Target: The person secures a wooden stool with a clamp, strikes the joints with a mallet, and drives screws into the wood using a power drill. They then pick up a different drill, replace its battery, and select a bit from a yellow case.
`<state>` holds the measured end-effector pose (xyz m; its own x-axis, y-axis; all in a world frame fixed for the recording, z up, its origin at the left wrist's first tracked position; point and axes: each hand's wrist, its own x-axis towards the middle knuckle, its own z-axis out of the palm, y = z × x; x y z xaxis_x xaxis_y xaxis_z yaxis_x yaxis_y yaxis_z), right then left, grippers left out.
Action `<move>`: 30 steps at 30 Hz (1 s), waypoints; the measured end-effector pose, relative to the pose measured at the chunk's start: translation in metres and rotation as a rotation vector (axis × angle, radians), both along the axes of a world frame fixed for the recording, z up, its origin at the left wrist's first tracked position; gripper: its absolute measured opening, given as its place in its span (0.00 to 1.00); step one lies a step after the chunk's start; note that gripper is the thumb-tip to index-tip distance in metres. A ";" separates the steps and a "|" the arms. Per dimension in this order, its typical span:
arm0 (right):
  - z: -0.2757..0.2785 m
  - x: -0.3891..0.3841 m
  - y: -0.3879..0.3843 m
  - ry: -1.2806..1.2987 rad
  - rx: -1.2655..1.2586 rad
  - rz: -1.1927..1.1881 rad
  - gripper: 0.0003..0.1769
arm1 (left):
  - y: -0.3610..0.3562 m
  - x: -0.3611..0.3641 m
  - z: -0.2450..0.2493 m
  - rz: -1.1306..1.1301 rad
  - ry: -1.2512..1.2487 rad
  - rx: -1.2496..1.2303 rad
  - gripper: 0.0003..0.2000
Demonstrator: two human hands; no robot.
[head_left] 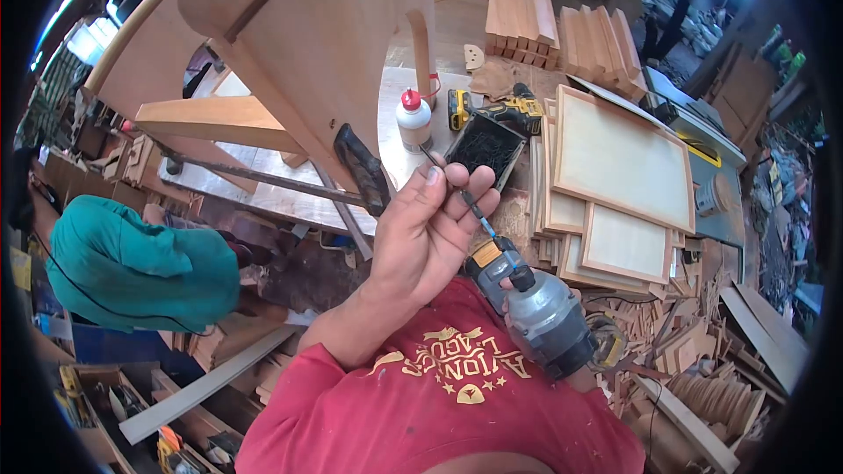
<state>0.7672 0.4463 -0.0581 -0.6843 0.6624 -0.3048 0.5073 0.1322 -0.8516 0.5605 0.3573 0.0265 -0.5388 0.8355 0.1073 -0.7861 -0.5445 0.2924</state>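
My left hand (430, 221) is raised palm-up in front of my chest. Its thumb and forefinger pinch a thin dark screw (428, 156), while the other fingers curl beside the long driver bit (479, 212). A grey impact driver (553, 320) is in my right hand (581, 379), mostly hidden behind the tool, with the bit pointing up toward my left hand. Just beyond my fingers sits a tray of black screws (485, 145). A white glue bottle (413, 123) with a red cap stands left of it.
A large wooden furniture frame (325, 61) rises at left, with a black-jawed bar clamp (360, 162) on it. Behind the tray lies a yellow cordless drill (514, 110). Framed panels (623, 154) and wood blocks (522, 22) are stacked rightward. A person in green (140, 263) bends at left.
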 end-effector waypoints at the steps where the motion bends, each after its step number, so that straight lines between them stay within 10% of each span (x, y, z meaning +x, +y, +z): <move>1: 0.001 0.000 -0.002 -0.027 0.055 0.007 0.28 | -0.001 -0.001 -0.001 -0.017 0.015 -0.014 0.08; 21: 0.051 -0.010 -0.045 -0.073 0.266 -0.028 0.20 | -0.027 -0.006 0.000 0.028 0.134 0.074 0.09; 30: 0.083 -0.039 0.051 0.163 0.477 0.609 0.24 | -0.003 -0.003 0.018 0.325 0.133 0.018 0.17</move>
<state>0.7283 0.4971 0.0252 -0.9802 0.1908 0.0527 0.1022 0.7160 -0.6906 0.5574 0.3540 0.0442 -0.7568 0.6196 0.2081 -0.5261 -0.7664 0.3685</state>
